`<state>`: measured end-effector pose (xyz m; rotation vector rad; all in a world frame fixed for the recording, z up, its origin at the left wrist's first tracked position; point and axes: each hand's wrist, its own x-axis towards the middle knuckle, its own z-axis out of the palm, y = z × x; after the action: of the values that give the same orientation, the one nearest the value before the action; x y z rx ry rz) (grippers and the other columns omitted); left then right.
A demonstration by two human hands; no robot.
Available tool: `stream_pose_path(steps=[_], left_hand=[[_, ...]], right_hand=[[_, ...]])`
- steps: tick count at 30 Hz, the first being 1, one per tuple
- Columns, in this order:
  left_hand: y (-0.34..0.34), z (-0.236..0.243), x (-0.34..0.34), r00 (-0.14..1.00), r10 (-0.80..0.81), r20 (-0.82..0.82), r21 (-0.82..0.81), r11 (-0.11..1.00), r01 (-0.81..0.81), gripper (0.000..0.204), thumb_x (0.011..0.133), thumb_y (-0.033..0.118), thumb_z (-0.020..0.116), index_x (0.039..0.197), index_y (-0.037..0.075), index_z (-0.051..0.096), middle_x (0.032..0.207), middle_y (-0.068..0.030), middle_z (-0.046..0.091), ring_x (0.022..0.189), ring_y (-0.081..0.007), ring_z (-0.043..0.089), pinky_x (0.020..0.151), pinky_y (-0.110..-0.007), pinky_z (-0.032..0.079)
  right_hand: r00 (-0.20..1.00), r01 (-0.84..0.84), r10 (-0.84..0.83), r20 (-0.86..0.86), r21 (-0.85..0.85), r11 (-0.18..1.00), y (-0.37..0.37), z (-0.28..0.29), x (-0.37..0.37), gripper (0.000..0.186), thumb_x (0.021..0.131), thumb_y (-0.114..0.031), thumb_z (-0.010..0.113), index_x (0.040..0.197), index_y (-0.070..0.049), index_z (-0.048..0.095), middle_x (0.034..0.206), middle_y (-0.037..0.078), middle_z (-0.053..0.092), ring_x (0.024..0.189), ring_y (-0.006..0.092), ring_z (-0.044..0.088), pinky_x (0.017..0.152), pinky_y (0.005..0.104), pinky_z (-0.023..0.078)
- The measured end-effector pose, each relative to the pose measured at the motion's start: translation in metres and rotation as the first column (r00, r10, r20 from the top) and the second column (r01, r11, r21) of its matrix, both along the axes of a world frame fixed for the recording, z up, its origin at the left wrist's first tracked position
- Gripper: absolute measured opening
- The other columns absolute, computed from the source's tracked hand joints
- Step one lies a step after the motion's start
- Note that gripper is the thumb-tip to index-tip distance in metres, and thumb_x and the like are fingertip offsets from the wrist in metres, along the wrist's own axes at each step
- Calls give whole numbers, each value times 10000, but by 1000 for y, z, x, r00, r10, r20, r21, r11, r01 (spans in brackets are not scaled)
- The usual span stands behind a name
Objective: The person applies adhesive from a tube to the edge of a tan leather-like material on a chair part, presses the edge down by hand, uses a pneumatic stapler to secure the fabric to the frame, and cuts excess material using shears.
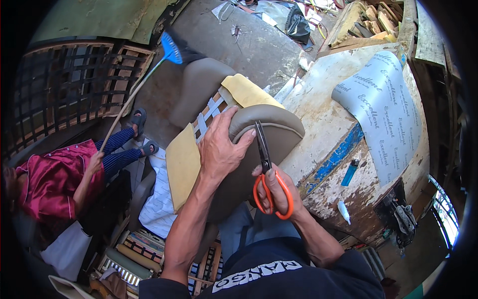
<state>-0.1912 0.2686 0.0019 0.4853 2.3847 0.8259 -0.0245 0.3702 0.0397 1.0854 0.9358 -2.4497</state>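
In front of me stands an upholstered sofa armrest (pixel 271 115), covered in grey-brown leather-like material with a piped seam round its rounded end. My left hand (pixel 221 144) grips its left side, fingers over the edge and thumb pressed near the seam. In my right hand (pixel 281 192) is a pair of scissors (pixel 263 149) with orange handles and dark blades. Their tips point away from me and lie against the piping, close to my left thumb. The blades look almost closed. Yellow foam (pixel 181 164) and pale webbing straps (pixel 211 109) show on the frame left of the armrest.
A worn wooden table (pixel 318 144) at right bears a printed grey sheet (pixel 383 109), a teal lighter (pixel 350 173) and a small white bottle (pixel 343 212). At left, another person in a red top (pixel 59 179) holds a blue broom (pixel 171 48). Wood scraps (pixel 381 22) lie far right.
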Motion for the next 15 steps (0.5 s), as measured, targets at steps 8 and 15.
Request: stream_pose_path(steps=[8,15], left_hand=[[-4,-2,1,1000,0,15,84,996,-2,586,867,296,766,1386,85,593,1254,-179,667,1144,-353,668,971,-422,522],[-2,0,0,1000,10,20,67,998,-11,562,868,273,744,1377,87,597,1220,-159,673,1117,-346,674,962,-420,527]], right_hand=[[995,94,-68,73,-452,887,17,15,4,583,1078,-608,328,1220,-82,534,678,35,508,464,110,501,394,253,437],[980,195,-166,106,-643,741,29,20,-5,614,1080,-619,281,1221,-78,534,677,53,513,451,123,486,367,253,420]])
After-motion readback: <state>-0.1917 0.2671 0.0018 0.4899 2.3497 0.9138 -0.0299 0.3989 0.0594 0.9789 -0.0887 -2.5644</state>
